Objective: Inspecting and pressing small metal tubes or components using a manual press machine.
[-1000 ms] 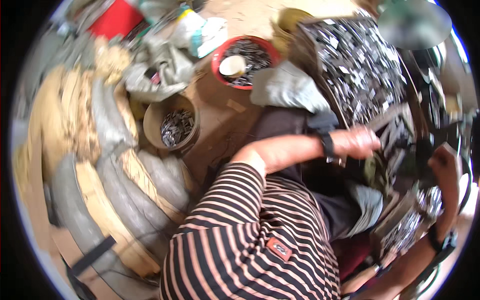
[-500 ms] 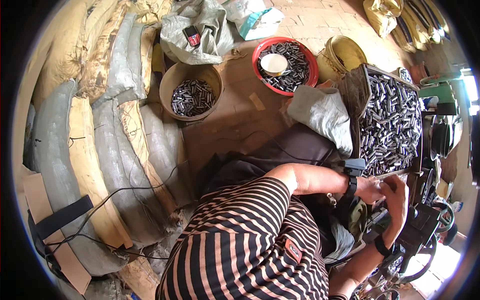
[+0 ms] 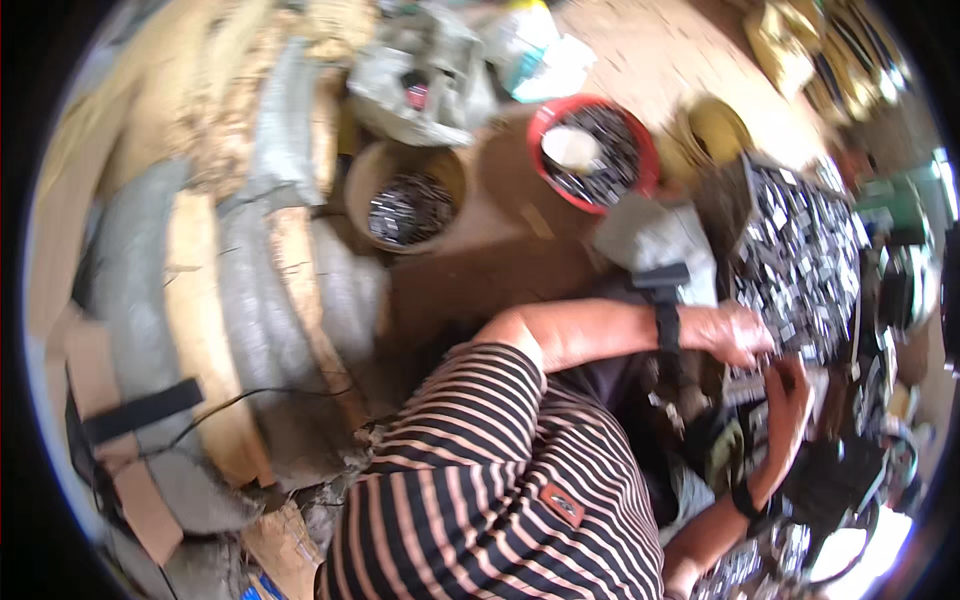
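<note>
Several plump woven sacks, grey and tan, slump well left of the left grip. Nearer it stand a round bucket and smooth red basin, both holding dark metal bits. Its bent fingers blur; the right grip curls just beside. Whether either clasps anything, I cannot tell. Short, shiny metal pieces crowd the tray just above both.

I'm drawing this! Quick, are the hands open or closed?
Left hand: near the shiny pieces; too blurred to tell.
Right hand: seems curled; can't tell what it holds, if anything.
</note>
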Action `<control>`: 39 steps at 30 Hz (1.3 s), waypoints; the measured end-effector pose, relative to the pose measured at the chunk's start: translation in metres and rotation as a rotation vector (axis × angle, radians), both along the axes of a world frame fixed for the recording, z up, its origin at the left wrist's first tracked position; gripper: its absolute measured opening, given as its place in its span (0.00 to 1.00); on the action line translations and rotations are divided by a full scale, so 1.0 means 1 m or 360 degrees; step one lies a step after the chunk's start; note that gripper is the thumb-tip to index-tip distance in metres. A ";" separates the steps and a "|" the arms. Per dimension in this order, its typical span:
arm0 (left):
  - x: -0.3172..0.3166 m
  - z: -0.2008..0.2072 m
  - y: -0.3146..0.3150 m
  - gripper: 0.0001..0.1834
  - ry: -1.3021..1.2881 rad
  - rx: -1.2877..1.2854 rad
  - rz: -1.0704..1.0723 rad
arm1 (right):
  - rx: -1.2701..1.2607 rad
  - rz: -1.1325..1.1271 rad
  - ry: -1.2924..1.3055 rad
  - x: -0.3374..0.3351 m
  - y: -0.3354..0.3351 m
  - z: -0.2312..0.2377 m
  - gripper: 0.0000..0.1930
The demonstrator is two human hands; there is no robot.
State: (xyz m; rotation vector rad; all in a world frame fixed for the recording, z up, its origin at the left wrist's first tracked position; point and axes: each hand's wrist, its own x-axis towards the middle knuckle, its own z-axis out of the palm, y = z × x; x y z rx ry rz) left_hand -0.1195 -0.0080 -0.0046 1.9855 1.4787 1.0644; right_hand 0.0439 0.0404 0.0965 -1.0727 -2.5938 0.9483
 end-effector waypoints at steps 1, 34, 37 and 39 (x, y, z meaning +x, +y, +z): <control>-0.004 0.000 0.000 0.13 -0.0073 0.0079 0.0038 | -0.0005 0.0033 0.0029 0.009 0.002 -0.005 0.06; -0.042 0.002 -0.002 0.07 -0.0009 -0.0106 0.0220 | -0.0051 -0.0317 -0.0080 0.106 -0.041 -0.082 0.09; -0.027 0.000 0.011 0.07 0.0018 -0.0086 0.0158 | -0.0008 -0.0323 -0.0039 0.109 -0.032 -0.086 0.09; -0.022 -0.002 0.020 0.06 0.0148 -0.0027 0.0220 | -0.0024 -0.0347 -0.0035 0.105 -0.024 -0.085 0.08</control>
